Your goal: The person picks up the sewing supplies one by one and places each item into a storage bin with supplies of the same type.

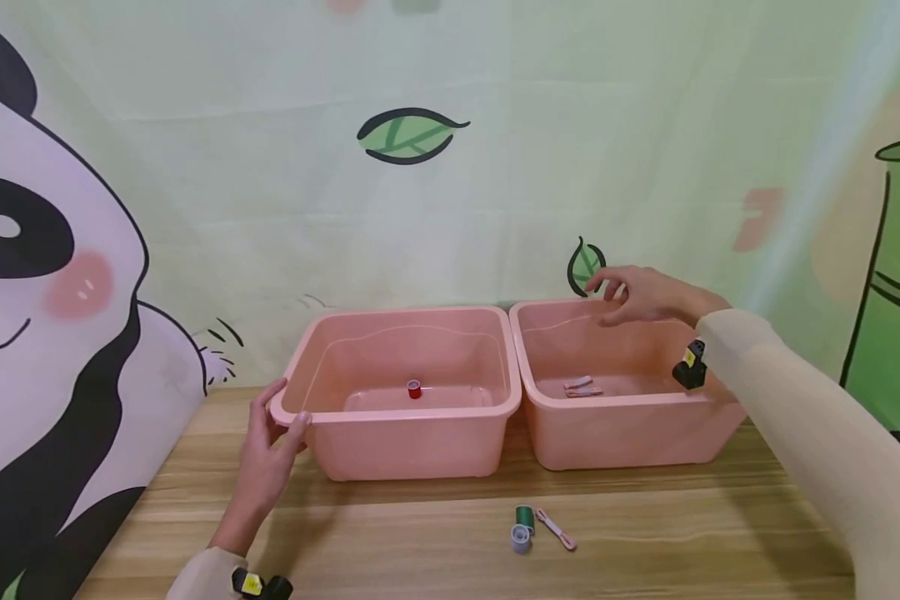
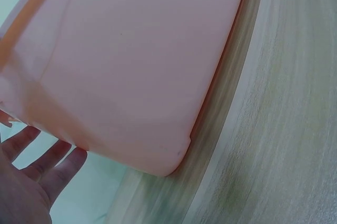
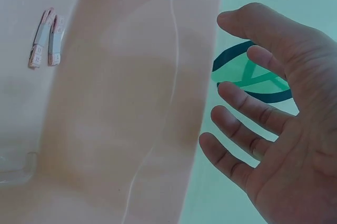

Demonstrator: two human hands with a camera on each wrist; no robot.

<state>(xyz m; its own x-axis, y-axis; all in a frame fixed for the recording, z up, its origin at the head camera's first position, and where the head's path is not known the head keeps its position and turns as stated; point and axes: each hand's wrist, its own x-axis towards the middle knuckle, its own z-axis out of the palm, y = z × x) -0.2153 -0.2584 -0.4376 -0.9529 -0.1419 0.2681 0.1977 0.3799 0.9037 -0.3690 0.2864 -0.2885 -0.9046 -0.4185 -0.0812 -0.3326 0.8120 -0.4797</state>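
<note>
The left pink tub (image 1: pixel 412 447) is gripped by the left hand (image 1: pixel 265 454). The right hand (image 1: pixel 648 293), spread loosely, is seen at the right pink tub (image 1: pixel 622 435).

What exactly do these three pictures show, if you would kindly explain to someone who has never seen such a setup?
There is no machine here: a person works with two bare hands, the left grip and the right grip. The widest picture comes from a camera on the head; the others come from cameras on each wrist.

On the wooden table stand a left pink bin, with a red spool inside, and a right pink bin, with two folded strips inside. In front lie a green spool, a pale spool and a single folded strip.

The left grip holds the left pink bin by its rim. The right grip holds nothing, near the right pink bin's far rim.
</note>
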